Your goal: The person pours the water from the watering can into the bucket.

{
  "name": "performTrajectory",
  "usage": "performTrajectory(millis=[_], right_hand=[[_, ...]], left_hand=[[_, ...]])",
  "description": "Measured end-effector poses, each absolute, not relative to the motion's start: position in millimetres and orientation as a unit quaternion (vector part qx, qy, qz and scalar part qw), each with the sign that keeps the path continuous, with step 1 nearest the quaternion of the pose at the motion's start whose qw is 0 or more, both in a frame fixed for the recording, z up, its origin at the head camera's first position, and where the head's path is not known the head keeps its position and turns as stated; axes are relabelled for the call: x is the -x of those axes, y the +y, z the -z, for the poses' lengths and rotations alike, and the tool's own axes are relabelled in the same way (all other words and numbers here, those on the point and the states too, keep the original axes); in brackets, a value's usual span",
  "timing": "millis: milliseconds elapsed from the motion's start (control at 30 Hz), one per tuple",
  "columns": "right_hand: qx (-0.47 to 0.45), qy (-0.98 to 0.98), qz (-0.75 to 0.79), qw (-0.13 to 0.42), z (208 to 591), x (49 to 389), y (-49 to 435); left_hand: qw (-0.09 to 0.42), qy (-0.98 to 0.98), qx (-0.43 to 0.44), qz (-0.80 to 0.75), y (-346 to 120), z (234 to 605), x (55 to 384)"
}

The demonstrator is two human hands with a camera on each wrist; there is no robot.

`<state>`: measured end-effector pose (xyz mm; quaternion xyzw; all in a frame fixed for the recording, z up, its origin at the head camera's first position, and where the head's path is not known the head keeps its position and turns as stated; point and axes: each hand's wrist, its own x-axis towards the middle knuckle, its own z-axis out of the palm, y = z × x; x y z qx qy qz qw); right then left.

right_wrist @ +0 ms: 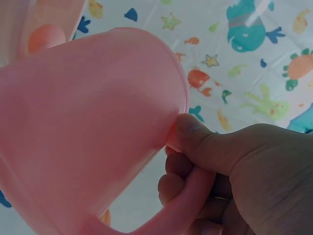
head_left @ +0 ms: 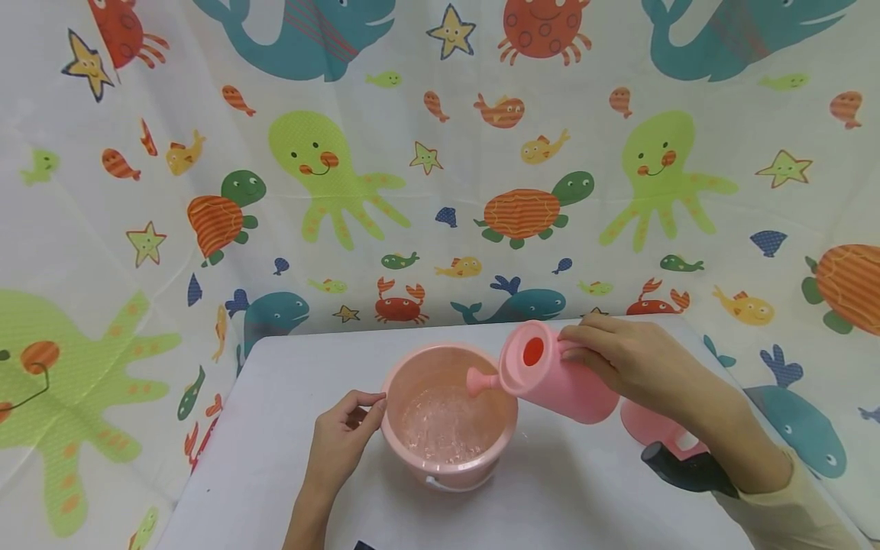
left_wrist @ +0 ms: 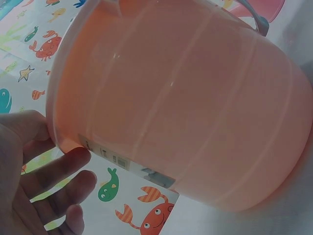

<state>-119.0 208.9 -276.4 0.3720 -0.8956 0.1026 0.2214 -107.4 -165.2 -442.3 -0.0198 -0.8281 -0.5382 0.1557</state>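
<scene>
A pink bucket (head_left: 388, 443) stands on the white table with rippling water (head_left: 447, 428) inside. At its left edge my left hand (head_left: 340, 439) pinches the rim between thumb and fingers; the left wrist view shows the hand (left_wrist: 54, 181) at the rim, its other fingers loosely bent. My right hand (head_left: 629, 363) grips the handle (right_wrist: 183, 208) of a pink watering can (head_left: 574, 386). The can is tilted toward the bucket, its spout (head_left: 480, 381) over the right side of the bucket's mouth. A round opening shows in the can's top.
Behind my right forearm, a second pink vessel with a handle (head_left: 646, 422) is partly hidden. The bucket's white carrying handle (head_left: 459, 487) hangs at its front. A cloth (head_left: 440, 229) printed with sea animals covers the wall around the table (head_left: 275, 435). A black strap-like piece (head_left: 687, 467) sits by my right wrist.
</scene>
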Motion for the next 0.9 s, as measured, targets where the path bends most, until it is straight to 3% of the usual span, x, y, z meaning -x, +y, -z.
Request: performTrajectory(millis=[900], right_hand=[[-0.354,-0.911,-0.089,0.191,271.5,117.5,205.1]], left_hand=[[0.171,-0.832,0.022,0.527,-164.0,443.4,106.8]])
